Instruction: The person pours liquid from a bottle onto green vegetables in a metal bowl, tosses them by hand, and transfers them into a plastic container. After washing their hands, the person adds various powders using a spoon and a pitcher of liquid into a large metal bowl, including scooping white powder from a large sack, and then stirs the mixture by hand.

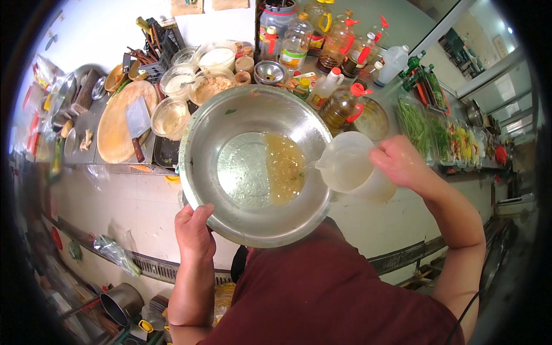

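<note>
My left hand (195,228) grips the near left rim of a wide stainless steel basin (241,108), which is held tilted over the counter's front edge. Cloudy brown liquid (284,172) with pale bits and some green flecks lies in the right part of the basin's bottom; a green leaf piece sticks to the far inner wall. In my right hand (399,161) is a translucent plastic jug (348,161), tipped to the left with its spout over the basin's right side. A thin stream of liquid seems to run from the spout.
A cleaver (138,118) lies on a round wooden board (113,125) at the left. Tubs of powder (170,116) stand beyond the basin, oil bottles (340,108) behind it to the right. Trays of cut vegetables (416,125) line the right. A steel pot (122,304) sits low at left.
</note>
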The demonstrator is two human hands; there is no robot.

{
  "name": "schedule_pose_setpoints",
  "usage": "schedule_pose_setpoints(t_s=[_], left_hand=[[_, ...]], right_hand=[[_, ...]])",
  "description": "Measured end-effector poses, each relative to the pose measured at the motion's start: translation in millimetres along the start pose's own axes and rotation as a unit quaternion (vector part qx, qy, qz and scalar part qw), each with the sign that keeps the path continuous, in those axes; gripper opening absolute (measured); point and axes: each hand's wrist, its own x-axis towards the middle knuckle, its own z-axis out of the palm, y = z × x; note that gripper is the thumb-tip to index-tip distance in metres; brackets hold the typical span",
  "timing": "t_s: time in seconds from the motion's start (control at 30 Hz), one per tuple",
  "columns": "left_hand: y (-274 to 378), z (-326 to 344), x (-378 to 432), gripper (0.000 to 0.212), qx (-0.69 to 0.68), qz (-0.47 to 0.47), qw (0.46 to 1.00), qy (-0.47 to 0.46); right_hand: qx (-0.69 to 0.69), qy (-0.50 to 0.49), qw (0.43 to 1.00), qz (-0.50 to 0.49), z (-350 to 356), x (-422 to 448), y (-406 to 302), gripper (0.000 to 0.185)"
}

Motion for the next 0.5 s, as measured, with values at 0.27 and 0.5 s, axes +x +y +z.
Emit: schedule_pose_setpoints(t_s=[0.27,0.5], left_hand=[[0.8,-4.1,-0.3,0.013,-0.003,0.001,1.0,-0.01],[1.1,0.6,0.5,0.02,0.014,-0.003,1.0,-0.021]], right_hand=[[-0.025,-0.004,0.999,-0.029,0.6,7.7,-6.9,0.041],[-0.025,-0.001,0.999,-0.039,-1.2,8.2,-0.5,0.039]])
